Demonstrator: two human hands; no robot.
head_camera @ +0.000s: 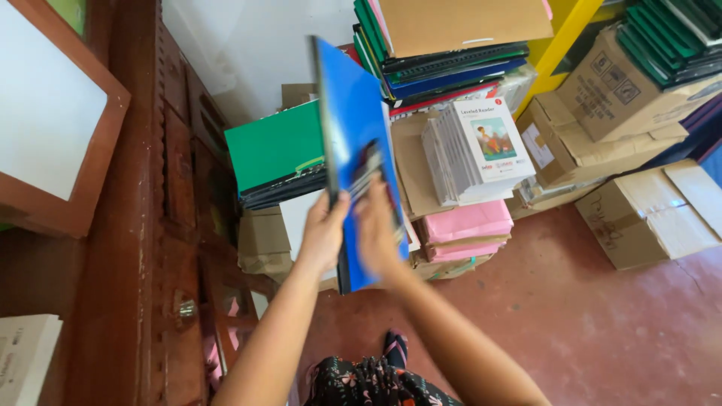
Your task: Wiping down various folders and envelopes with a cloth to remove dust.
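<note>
Gripping a blue book (353,143) upright above the red floor (602,316), the left hand (325,225) clamps its near spine edge while the blurred right hand (376,229) presses its cover, seemingly mid-lift beside the green book stack (274,146), needing steady support.

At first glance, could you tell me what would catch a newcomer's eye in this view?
The bright blue book stands out at the centre, held nearly upright by the left hand at its spine edge and the blurred right hand on its cover. Behind it, stacks of books crowd the floor: a green-topped pile to the left, pink ones lower right. Cardboard boxes sit on the red floor at far right.
</note>
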